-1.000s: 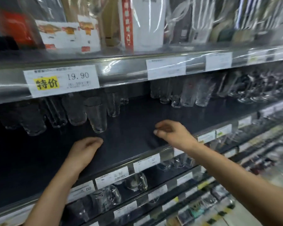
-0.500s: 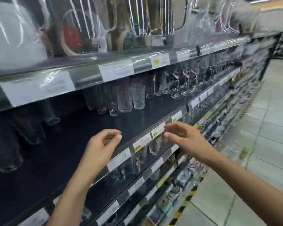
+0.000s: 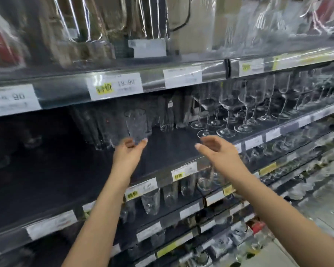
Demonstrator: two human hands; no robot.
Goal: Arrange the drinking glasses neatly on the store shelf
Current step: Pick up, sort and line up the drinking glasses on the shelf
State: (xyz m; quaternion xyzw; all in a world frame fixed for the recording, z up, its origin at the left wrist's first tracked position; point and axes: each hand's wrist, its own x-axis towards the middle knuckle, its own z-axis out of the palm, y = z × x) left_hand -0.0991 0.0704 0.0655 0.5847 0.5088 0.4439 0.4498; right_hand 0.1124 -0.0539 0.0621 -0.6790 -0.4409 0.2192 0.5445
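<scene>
Textured glass tumbler [image 3: 135, 123] is mid-way along the dark store shelf [image 3: 172, 139], its base pinched between the thumb and curled fingers of the left hand [image 3: 128, 153]. It is probably light, rigid, slick and breakable, and best gripped round the body. Right hand [image 3: 219, 151] hovers empty, fingers relaxed. Other tumblers [image 3: 96, 124] crowd its left, and stemmed wine glasses [image 3: 228, 112] stand near on its right, easily knocked.

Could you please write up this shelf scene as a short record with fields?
shelf: dark store shelf holding both kinds of glass
left hand: left hand with its fingertips either side of the textured tumbler at its base; the blur hides whether it grips
right hand: right hand open, holding nothing, in front of the wine glasses
other tumblers: other tumblers clustered left of the textured one
wine glasses: upright, in rows on the right
price tag: price tag with a yellow mark, on the rail above
</scene>
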